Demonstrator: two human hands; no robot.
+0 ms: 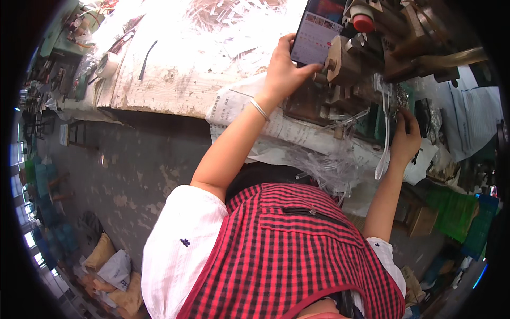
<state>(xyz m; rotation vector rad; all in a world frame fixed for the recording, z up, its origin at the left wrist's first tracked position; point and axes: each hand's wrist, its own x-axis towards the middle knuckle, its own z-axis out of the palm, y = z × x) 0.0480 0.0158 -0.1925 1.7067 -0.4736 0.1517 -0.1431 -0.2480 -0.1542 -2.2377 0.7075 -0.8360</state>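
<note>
My left hand point(287, 69) is closed around the lower left corner of a smartphone point(313, 42) with a lit screen. Its thumb stretches below the phone, towards a block of the metal machine point(342, 61). At the right, my right hand point(406, 138) has its fingers bent down at a heap of small metal parts point(401, 99) in a green tray; whatever the fingertips pinch is too small to make out. Just left of that hand, a clear plastic eyeglass temple point(386, 127) hangs downward, its upper end by the machine and its curved tip lowest.
A red button point(363, 23) tops the machine. Clear plastic strips lie piled at the back of the worktable point(175, 93) and below its front edge point(332, 167). A dark temple point(147, 60) and a tape roll point(108, 65) lie left. Printed paper point(234, 103) covers the edge.
</note>
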